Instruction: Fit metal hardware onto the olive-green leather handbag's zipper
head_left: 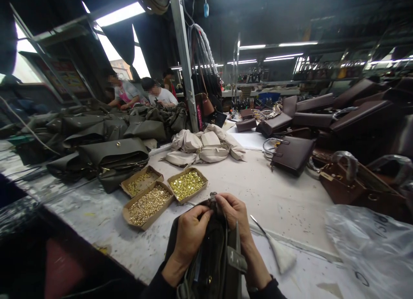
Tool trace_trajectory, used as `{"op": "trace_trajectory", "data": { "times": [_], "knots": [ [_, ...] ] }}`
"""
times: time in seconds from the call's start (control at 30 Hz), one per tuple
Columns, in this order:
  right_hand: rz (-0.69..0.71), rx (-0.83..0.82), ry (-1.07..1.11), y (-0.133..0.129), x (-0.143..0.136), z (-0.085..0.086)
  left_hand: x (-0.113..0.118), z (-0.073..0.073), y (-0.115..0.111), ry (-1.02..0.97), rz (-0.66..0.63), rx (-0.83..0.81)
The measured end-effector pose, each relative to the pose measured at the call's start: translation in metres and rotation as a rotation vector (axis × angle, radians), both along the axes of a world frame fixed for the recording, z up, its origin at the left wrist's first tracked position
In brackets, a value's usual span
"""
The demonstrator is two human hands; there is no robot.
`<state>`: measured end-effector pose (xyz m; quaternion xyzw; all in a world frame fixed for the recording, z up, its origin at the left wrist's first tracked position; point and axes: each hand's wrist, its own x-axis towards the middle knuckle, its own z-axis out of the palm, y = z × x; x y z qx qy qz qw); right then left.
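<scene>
A dark olive handbag (pixel 209 258) stands at the table's near edge, its top facing me and a zipper running along it. My left hand (pixel 192 228) is closed on the far end of the bag's top edge, thumb against forefinger. Beside it my right hand (pixel 234 211) pinches a small tab or strap end at the same corner; its fingertips partly hide that piece. Just beyond the hands sit cardboard trays of small metal pieces: a tray of bright gold pieces (pixel 188 185), a tray of copper-gold pieces (pixel 149 206) and a part-filled tray (pixel 141 181).
Right of my hands lies a thin pointed tool with a cloth-wrapped handle (pixel 280 251). Dark olive bags (pixel 112 157) are heaped at left, beige bags (pixel 206 146) ahead, brown handbags (pixel 292 155) at right. Clear plastic (pixel 364 243) covers the right corner. Several people work behind.
</scene>
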<state>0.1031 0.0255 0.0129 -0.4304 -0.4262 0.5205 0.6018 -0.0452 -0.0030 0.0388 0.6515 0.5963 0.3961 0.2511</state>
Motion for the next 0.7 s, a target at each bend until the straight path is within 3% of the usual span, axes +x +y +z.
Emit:
{"op": "trace_trajectory", "data": {
  "times": [0.23, 0.47, 0.7],
  "knots": [
    [0.005, -0.004, -0.006, 0.001, 0.0, 0.001, -0.002, -0.002, -0.002, -0.014, -0.038, 0.063],
    [0.057, 0.03, -0.099, -0.005, 0.002, -0.003, -0.005, -0.009, -0.011, -0.094, -0.169, 0.466],
    [0.174, 0.311, -0.427, -0.001, 0.012, 0.021, -0.005, -0.031, 0.002, -0.09, -0.142, 0.53]
  ]
}}
